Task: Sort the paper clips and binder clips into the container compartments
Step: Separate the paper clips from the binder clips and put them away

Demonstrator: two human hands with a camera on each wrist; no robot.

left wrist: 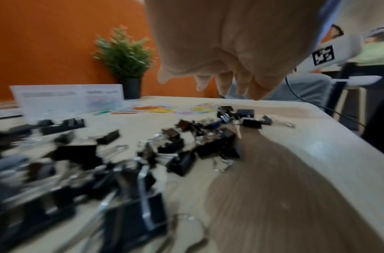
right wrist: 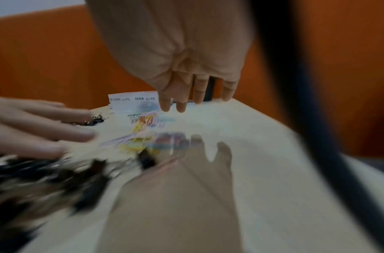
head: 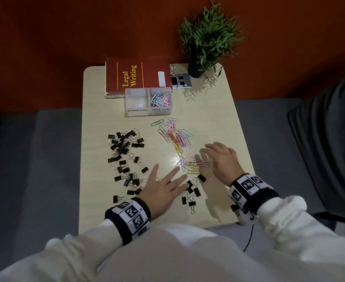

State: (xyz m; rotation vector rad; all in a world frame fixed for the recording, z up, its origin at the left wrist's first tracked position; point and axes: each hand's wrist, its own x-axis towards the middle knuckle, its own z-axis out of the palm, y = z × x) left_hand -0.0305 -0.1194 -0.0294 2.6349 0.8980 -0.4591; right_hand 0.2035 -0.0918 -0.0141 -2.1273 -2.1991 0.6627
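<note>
The paper clips (head: pixel 175 137) lie in a coloured streak down the middle of the head view, its long axis running from just below the container (head: pixel 148 101) toward the lower right, where a smaller heap (head: pixel 196 164) sits directly under the fingertips of the right hand (head: pixel 220 161). That hand hovers with fingers spread and loosely bent, holding nothing, so it is plainly the nearer one to this heap. The binder clips (head: pixel 124 157) are scattered over the left half of the surface (head: pixel 218 110), with a few more (head: pixel 191 192) at lower centre between the two hands. The left hand (head: pixel 163 188) lies flat and open, fingers straight, over binder clips. In the container, the right compartment, labelled for paper clips, already holds some; the left, labelled for binder clips, looks empty. Likely next the right hand gathers its heap and carries it up the frame. Behind the container lie a red book (head: pixel 135 76) and a potted plant (head: pixel 208 37).
</note>
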